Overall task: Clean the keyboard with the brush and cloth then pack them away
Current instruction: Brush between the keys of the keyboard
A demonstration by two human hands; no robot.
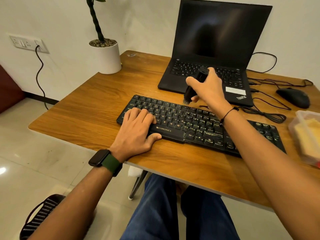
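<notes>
The black keyboard [199,126], its matte keycaps scuffed pale toward the right, lies across the wood-grain tabletop [83,108] before an open laptop [213,54]. The left hand [136,130] presses flat on its left keys while the right hand [206,87] grips the dark brush [194,85], bristles just above the top row. Short, light strokes along the rows should work best, with the steadying hand kept down.

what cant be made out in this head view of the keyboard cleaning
- Brush: blurred by motion; whether its bristles touch the keyboard is unclear.
- Keyboard's right part: crossed by the right hand's forearm.
- Plastic box: cut off by the right edge; yellow contents blurred.
- Keys under the left hand: hidden.
</notes>
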